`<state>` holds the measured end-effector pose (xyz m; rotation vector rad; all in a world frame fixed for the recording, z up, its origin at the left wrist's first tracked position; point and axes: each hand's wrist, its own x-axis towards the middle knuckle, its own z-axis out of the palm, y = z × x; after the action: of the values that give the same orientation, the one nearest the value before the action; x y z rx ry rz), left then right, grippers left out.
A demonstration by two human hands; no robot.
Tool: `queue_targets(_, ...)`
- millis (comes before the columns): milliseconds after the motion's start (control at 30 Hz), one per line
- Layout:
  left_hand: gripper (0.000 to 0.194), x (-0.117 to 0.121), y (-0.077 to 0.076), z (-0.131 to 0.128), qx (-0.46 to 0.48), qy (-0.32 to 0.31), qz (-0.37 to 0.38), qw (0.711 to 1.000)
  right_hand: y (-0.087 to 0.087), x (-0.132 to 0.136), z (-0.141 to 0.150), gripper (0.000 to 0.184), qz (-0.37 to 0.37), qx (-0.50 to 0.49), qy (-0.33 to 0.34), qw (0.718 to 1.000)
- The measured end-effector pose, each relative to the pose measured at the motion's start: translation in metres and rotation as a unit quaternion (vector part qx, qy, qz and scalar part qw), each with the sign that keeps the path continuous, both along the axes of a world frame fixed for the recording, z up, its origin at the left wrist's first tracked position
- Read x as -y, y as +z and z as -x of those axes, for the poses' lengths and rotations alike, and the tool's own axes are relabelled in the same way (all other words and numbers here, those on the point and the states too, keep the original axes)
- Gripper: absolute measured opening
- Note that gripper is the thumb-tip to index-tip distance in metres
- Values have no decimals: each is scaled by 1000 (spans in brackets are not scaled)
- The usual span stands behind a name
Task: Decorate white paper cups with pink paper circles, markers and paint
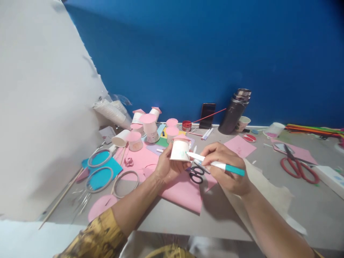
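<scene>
My left hand is closed around an upside-down white paper cup with a pink paper disc on top. Faint green marks show on the cup's side. In my right hand is a white marker with a teal end, and its tip meets the cup near those marks. Below the cup lie black-handled scissors, partly hidden, on pink paper. Behind my left hand stand several more cups with pink tops, such as one paper cup.
A dark flask and a phone stand by the blue wall. Red-handled scissors lie to the right. Embroidery hoops and blue paper are at the left, near a stack of paper cups.
</scene>
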<state>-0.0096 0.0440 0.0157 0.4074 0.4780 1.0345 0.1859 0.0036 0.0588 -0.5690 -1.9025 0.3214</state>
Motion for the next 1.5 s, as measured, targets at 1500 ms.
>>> queue_targets(1500,56,-1,-1,2,8,10,15,1000,-6,-2,2,18,-26,-6,-21,999)
